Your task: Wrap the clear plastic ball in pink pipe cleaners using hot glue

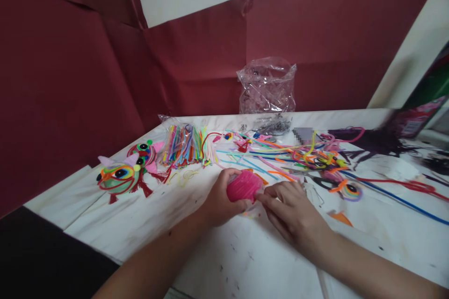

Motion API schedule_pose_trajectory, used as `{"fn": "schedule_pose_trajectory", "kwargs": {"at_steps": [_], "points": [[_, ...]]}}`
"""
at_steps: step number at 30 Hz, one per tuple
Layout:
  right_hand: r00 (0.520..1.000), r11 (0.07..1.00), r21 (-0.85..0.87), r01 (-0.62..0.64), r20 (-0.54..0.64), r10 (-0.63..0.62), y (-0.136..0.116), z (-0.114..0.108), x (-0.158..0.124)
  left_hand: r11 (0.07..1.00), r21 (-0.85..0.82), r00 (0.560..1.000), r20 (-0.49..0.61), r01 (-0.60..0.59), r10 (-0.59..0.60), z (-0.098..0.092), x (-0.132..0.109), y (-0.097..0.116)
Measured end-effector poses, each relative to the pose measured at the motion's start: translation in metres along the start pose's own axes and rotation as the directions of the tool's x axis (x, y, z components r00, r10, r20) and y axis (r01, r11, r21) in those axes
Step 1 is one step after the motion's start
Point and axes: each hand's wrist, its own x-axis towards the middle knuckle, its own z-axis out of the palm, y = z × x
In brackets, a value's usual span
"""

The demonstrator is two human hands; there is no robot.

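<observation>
Leftmost, see two round, big-eyed animal figures (121,182) with red tassels, then a bundle of multicoloured fuzzy stems (185,149) partly under clear plastic. Midway, find the left hand (222,196) curved around a hot-pink round piece (244,187) above the white table (196,252), a crinkled clear plastic bag (267,86) behind with print resembling an upside-down "8K", and the right hand (289,208) pinching narrowly at the piece's lower right edge, cannot tell on what. Further right, note a loose multicoloured tangle of stems (326,161) crowding the tabletop and a pink packet (426,114), label too blurred to read.
</observation>
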Motion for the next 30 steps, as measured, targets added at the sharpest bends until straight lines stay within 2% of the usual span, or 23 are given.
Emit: {"fn": "schedule_pose_trajectory", "kwargs": {"at_steps": [12, 14, 16, 18, 20, 25, 27, 30], "points": [[0.990, 0.956, -0.259, 0.140, 0.047, -0.132, -0.001, 0.008, -0.009, 0.999, -0.036, 0.999, 0.021, -0.024, 0.025, -0.002, 0.002, 0.001], [0.995, 0.977, -0.189, 0.094, 0.036, -0.089, -0.004, 0.009, -0.009, 1.000, -0.029, 1.000, -0.006, 0.002, -0.003, -0.002, 0.002, 0.002], [0.999, 1.000, 0.009, -0.027, 0.027, 0.027, -0.006, 0.007, -0.006, 0.999, -0.037, 1.000, -0.016, 0.017, -0.018, -0.003, 0.002, 0.002], [0.985, 0.957, 0.235, -0.171, 0.035, 0.167, -0.007, 0.003, -0.002, 0.998, -0.054, 1.000, -0.003, 0.023, -0.023, -0.003, 0.002, 0.001], [0.959, 0.891, 0.362, -0.276, 0.045, 0.279, -0.006, -0.001, 0.002, 0.998, -0.061, 1.000, 0.002, 0.027, -0.027, -0.004, 0.002, -0.001], [0.912, 0.843, 0.374, -0.386, 0.020, 0.409, -0.002, -0.001, 0.001, 0.991, -0.121, 0.998, 0.041, 0.051, -0.047, -0.004, 0.002, -0.001], [0.910, 0.845, 0.358, -0.396, 0.030, 0.413, -0.002, 0.000, 0.000, 0.992, -0.119, 0.998, 0.038, 0.049, -0.045, -0.004, 0.002, -0.001], [0.932, 0.886, 0.302, -0.353, 0.030, 0.361, -0.004, -0.002, 0.001, 0.995, -0.095, 0.999, 0.026, 0.034, -0.032, -0.004, 0.003, -0.003]]}}
